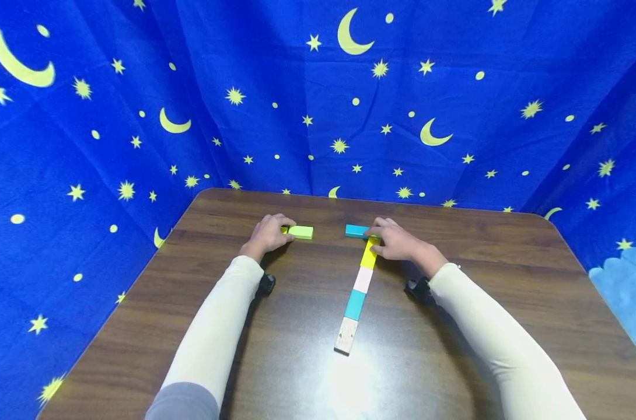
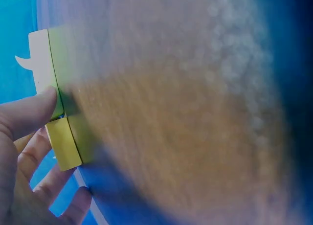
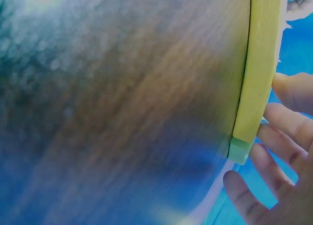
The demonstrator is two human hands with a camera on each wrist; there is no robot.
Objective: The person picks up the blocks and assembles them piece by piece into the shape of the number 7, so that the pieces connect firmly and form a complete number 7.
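In the head view my left hand (image 1: pixel 269 234) holds the left end of a lime green block (image 1: pixel 301 233) between thumb and index finger. A yellow block (image 2: pixel 63 144) sits end to end with it, partly under the hand; other fingers lie behind it in the left wrist view. My right hand (image 1: pixel 397 240) rests at the corner where a blue block (image 1: pixel 356 231) meets another yellow block (image 1: pixel 369 254). Its fingers are extended, with thumb and fingertips at the yellow block's edge in the right wrist view. Exact contact there is partly hidden.
From the yellow block a slanting row runs toward the near side: a pale pink block (image 1: pixel 362 280), a teal block (image 1: pixel 355 304) and a bare-wood block (image 1: pixel 346 335). All lie on the brown wooden table (image 1: pixel 302 315). A blue star-patterned curtain (image 1: pixel 276 134) hangs behind.
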